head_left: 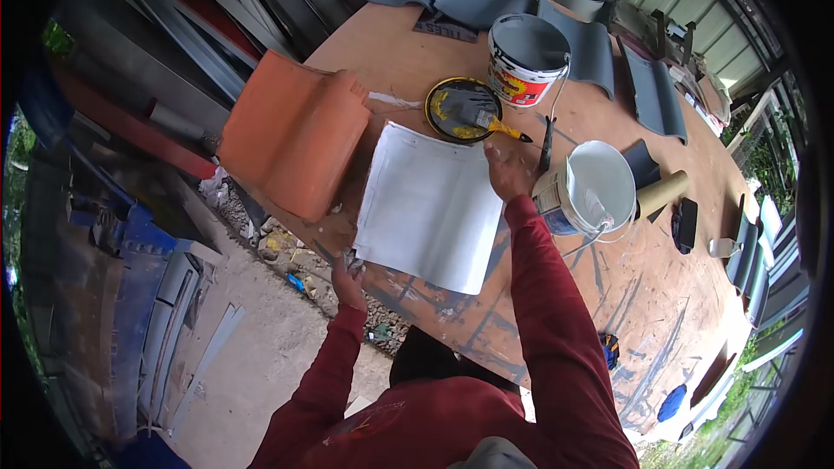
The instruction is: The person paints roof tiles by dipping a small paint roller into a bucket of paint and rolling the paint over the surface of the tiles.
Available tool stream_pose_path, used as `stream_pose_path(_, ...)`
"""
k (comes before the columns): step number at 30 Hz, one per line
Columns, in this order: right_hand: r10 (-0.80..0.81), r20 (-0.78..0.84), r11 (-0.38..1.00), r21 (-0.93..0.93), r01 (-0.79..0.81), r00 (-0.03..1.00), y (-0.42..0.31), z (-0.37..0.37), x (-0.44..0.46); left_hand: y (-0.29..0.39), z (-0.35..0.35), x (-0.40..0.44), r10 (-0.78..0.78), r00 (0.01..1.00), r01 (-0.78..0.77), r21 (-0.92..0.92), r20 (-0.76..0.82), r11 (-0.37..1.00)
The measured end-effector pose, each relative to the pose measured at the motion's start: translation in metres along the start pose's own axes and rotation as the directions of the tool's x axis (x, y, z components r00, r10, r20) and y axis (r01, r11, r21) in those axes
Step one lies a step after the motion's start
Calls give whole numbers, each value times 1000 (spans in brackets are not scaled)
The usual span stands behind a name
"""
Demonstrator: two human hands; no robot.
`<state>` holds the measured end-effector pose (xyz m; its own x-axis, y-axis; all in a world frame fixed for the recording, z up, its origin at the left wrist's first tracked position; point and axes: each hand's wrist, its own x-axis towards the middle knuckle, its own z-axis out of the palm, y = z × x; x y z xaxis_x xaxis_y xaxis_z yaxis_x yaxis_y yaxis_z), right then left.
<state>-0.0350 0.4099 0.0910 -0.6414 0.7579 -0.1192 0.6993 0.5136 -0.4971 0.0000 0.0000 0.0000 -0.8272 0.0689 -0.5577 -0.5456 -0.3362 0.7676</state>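
Note:
A white-coated roof tile [430, 208] lies on the wooden table between my two hands. At its lower left corner is my left hand [349, 282], its fingers bent against the edge. Near the upper right corner my right hand [511, 172] touches the tile's side, its thumb raised; the grip of its fingers is partly hidden. Just beyond that hand, a yellow-handled brush [499, 127] rests across a round lid [452, 109] smeared with grey paint. An orange tile [295, 135] sits to the left of the white one.
A bucket of grey paint [528, 56] stands behind the lid, and a white paint bucket [599, 182] stands right of my right forearm. Grey tiles [578, 43] line the table's far edge. A cardboard tube [665, 194] and a black object [685, 226] lie at the right.

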Motion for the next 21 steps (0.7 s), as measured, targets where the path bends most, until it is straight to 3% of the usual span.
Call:
stream_pose_path(2,100,196,989,86,-118,975,28,-13,7,-25,6,-17,32,999,-32,93,10,995)
stream_pose_path(3,68,195,979,177,-103,978,-21,32,30,35,-12,31,111,994,-112,138,16,984)
stream_pose_path(5,-59,148,909,417,-8,987,5,32,36,29,2,18,-71,995,67,-62,-69,996)
stream_pose_path(9,3,73,884,466,-36,997,-11,10,2,21,-22,35,-206,979,203,-138,-8,969)
stream_pose_path(11,-94,97,882,470,38,991,-15,-2,-19,29,-31,28,-223,974,218,-99,-40,971)
stream_pose_path(13,-284,-32,907,316,279,958,-22,-17,-55,40,-45,13,-265,964,265,-92,8,960)
stream_pose_path(18,-244,-64,849,468,245,968,-30,-93,-151,47,-74,-29,-272,956,279,-55,108,959)
stream_pose_path(20,-142,32,848,519,104,989,-25,-126,-191,50,-78,-46,-272,952,284,-80,140,955)
stream_pose_path(21,-134,13,843,527,107,991,-10,-130,-205,50,-79,-56,-282,947,301,-119,152,946)
